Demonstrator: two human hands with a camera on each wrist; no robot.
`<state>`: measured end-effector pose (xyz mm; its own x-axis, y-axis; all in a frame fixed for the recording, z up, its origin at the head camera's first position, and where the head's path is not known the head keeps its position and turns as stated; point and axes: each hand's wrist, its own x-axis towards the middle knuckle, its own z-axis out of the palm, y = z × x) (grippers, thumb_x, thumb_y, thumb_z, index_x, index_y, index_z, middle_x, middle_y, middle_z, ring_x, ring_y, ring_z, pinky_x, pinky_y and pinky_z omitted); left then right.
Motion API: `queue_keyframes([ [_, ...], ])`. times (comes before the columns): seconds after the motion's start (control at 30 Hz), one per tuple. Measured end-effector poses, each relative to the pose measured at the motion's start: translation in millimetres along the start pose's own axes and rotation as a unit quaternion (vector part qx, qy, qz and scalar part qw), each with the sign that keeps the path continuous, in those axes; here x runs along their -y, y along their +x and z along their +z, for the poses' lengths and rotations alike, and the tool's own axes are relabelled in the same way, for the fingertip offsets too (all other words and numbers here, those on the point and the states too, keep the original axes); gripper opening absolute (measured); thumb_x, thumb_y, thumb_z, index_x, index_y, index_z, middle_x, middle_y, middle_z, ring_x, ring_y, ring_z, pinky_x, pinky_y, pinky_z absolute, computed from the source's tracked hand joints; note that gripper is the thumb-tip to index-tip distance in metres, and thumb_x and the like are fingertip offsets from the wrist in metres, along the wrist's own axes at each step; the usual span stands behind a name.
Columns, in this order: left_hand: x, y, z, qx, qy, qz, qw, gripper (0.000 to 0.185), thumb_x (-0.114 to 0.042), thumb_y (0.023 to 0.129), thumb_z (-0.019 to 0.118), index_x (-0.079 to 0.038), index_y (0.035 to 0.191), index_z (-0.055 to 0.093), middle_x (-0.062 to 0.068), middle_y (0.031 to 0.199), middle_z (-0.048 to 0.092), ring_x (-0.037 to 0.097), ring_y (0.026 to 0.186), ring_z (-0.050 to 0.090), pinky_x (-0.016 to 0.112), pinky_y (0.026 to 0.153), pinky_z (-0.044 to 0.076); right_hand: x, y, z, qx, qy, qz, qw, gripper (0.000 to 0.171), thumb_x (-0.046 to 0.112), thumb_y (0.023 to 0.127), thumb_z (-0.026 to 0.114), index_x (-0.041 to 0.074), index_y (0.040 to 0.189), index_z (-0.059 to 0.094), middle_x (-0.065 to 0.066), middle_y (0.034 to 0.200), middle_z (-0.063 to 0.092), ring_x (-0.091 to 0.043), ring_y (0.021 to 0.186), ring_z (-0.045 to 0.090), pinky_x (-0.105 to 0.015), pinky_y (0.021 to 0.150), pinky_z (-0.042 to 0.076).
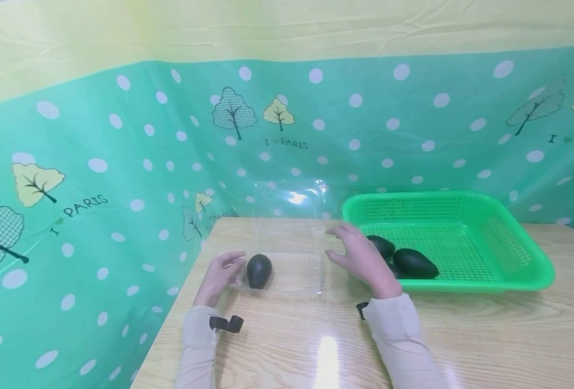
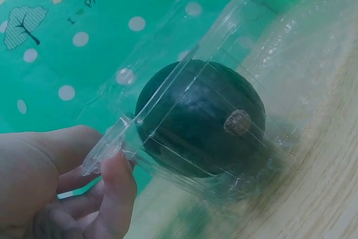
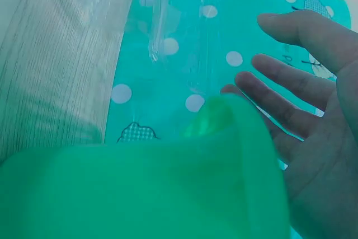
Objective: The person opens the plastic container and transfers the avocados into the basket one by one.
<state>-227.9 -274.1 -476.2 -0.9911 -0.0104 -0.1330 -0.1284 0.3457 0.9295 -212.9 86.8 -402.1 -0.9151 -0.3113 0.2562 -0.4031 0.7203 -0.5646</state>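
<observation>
Just beyond the fingertips of the left hand (image 1: 220, 275), a dark avocado (image 1: 259, 270) sits inside the tray of a clear plastic clamshell box (image 1: 294, 273) on the wooden table (image 1: 461, 335). The left wrist view shows the fingers (image 2: 114, 186) touching the box's near corner flange, loosely curled, with the fruit's stem end turned toward that camera; whether they truly pinch the flange or only rest against it is hard to tell. The avocado's long axis runs roughly away from the person, narrow end farther off, and it lies right beside the left hand, so that hand is clearly the nearer one. The right hand (image 1: 362, 259) hovers with fingers spread and relaxed, holding nothing, over the box's far side, where it meets the near corner of the green basket (image 1: 510, 254). Two more avocados (image 1: 414, 263) lie in the basket just past that palm.
</observation>
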Motion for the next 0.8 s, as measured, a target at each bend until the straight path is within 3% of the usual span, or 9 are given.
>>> queue_keyframes([
  [0.63,-4.3,-3.5,-0.1,0.005,-0.001,-0.007,1.0000,0.042,-0.024,0.100,0.059,-0.007,0.138,0.056,0.018,0.127,0.061,0.027,0.102,0.059,0.029,0.072,0.057,19.8,10.8,24.2,0.006,-0.007,-0.037,0.999,0.048,0.028,0.092,0.071,0.004,0.131,0.059,-0.013,0.129,0.063,-0.029,0.115,0.061,-0.044,0.097,0.053],
  [0.8,-15.6,-8.6,0.3,0.017,-0.008,-0.011,0.9998,0.041,-0.017,0.101,0.057,-0.001,0.139,0.053,0.023,0.126,0.059,0.031,0.102,0.058,0.028,0.070,0.058,23.1,13.4,35.1,0.017,-0.006,-0.035,0.999,0.051,0.031,0.092,0.071,0.003,0.133,0.056,-0.013,0.129,0.062,-0.029,0.116,0.061,-0.044,0.099,0.052],
])
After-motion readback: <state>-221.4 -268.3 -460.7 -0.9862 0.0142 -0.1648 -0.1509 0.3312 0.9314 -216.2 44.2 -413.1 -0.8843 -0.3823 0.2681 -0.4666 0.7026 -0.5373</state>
